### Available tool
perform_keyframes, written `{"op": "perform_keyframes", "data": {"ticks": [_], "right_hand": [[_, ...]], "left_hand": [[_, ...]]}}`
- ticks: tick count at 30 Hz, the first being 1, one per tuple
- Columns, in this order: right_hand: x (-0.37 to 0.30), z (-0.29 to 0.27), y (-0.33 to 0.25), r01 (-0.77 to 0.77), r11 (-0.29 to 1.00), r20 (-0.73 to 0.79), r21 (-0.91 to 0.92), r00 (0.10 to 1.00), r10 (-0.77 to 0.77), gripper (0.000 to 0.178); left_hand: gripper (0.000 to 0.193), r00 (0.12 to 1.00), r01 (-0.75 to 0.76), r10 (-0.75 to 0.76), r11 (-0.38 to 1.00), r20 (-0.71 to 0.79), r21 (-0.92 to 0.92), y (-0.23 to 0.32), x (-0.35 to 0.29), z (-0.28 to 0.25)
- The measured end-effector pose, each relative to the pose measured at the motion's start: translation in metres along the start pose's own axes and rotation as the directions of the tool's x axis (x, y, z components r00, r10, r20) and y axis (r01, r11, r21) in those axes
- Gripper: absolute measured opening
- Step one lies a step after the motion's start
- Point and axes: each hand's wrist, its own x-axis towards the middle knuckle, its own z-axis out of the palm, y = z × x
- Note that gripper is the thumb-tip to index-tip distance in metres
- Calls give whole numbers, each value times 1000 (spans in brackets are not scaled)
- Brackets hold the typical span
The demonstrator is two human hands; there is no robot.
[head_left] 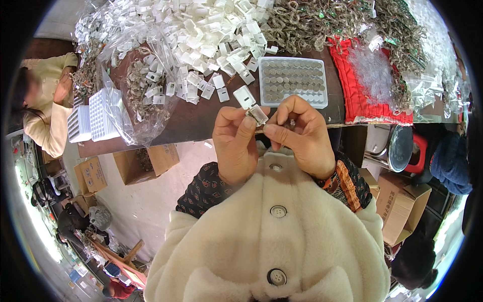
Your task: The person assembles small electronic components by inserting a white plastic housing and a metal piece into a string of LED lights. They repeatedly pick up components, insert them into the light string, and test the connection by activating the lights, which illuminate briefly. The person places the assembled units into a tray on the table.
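Near the table's front edge, my left hand (234, 146) is closed, thumb and fingers pinching a small white plastic case (244, 97). Its upper part, with a rectangular recess, sticks up beyond the fingertips; the lower part (258, 115) shows a silvery-grey inside. Just to the right, my right hand (306, 137) has its thumb and fingers drawn together in a pinch. Something tiny at those fingertips is mostly covered and too small to name. Right behind my hands lies a clear plastic tray (324, 80) holding rows of round silvery button cells (287, 79).
Loose white cases (201, 35) heap up at the back. Tangled wire strings (312, 25) are piled behind the tray. Red cloth (347, 75) with clear fine material lies right. Stacked white trays (104, 118) and a plastic bag (151, 118) stand left; a person (50, 105) sits beyond.
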Motion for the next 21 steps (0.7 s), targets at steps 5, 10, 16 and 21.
{"op": "perform_keyframes", "data": {"ticks": [5,10,16,21], "right_hand": [[1,-5,14,30,999,37,27,999,-31,21],[-3,-12,13,272,859,35,-434,958,-285,18],[14,-35,2,359,296,97,-885,765,-637,21],[31,-34,13,391,95,231,-915,703,-672,28]], "left_hand": [[14,990,135,-128,980,56,-147,4,0,2],[11,991,105,-93,987,97,-125,4,6,-4],[11,993,107,-104,993,62,-54,4,9,-15],[13,989,133,-129,990,77,-48,1,9,-19]]}}
